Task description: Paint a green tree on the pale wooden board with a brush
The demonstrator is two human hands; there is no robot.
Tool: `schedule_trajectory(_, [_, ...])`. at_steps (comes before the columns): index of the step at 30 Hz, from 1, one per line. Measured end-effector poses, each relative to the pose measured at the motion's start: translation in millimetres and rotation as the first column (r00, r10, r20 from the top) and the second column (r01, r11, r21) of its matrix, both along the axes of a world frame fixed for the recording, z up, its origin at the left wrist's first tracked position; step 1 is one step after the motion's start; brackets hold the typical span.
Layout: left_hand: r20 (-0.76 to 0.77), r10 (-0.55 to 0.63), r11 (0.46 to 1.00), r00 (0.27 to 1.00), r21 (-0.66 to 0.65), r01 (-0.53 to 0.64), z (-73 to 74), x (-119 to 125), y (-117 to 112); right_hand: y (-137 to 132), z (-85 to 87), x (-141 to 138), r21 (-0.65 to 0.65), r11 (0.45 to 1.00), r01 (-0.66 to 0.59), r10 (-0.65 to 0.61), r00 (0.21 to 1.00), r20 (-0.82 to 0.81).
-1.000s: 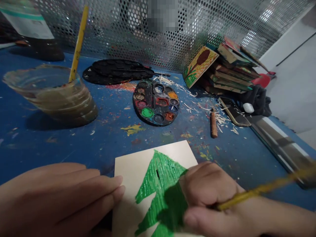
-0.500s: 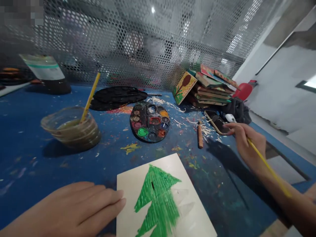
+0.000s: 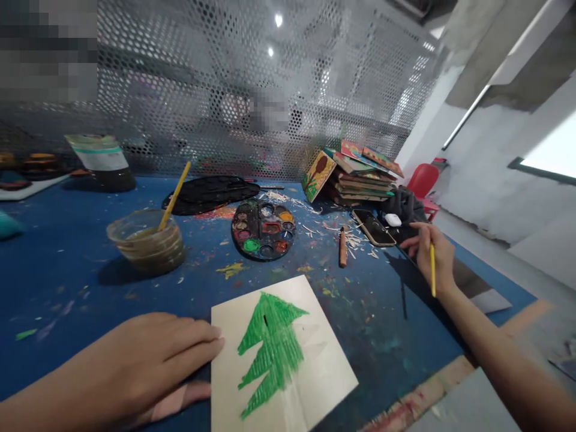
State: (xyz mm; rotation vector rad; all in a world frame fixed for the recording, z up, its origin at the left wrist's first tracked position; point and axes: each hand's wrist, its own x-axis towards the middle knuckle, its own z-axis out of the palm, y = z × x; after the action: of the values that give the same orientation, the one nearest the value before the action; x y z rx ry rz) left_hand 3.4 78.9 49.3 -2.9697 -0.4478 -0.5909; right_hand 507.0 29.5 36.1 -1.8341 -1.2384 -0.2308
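Observation:
My left hand lies with fingers stretched out, fingertips at the left edge of a pale board. Painted on the board is a green tree, its right side partly bare. At the right, my right hand is closed on a yellow paintbrush; its bristle end is hidden. That hand hovers near a smartphone and a white earbud case. Beyond the board sits a round paint palette with a wet green well. A cup of murky water holds another yellow-handled brush.
A brown craft knife or stick lies among pale shavings. Stacked painted boards stand at the back, near a black palette and a dark-bottomed pouch. A perforated metal screen rises behind the blue table.
The camera view has shifted, showing more of the right side. My right hand has turned, so the brush handle now points downward instead of back along the forearm. My left hand stays at the board.

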Motion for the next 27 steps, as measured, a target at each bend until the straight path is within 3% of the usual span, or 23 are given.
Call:
schedule_trajectory(3, [-0.074, -0.142, 0.980, 0.987, 0.130, 0.150, 12.8, 5.0, 3.3, 0.2, -6.6, 3.2, 0.005, 0.996, -0.089, 0.090, 0.995, -0.049])
schedule_trajectory(9, [-0.123, -0.139, 0.969, 0.983, 0.190, 0.160, 27.9, 14.2, 2.2, 3.8, -16.8, 8.8, -0.035, 0.980, -0.196, 0.194, 0.979, -0.063])
schedule_trajectory(17, [-0.149, -0.002, 0.993, 0.989, 0.112, 0.019, 22.0, 7.3, 6.8, 3.7, -12.4, 2.3, -0.040, 0.988, -0.152, 0.147, 0.984, -0.105])
schedule_trajectory(23, [-0.119, 0.179, 0.979, 0.977, -0.076, -0.189, 21.0, 6.3, 8.3, 0.0, -5.7, -7.3, -0.038, 0.972, -0.233, 0.223, 0.959, -0.174])
schedule_trajectory(27, [-0.108, 0.275, 0.937, 0.955, -0.191, -0.291, 22.4, 5.2, 5.2, -4.9, 4.1, -35.4, -0.005, 0.926, -0.378, 0.362, 0.889, -0.282])
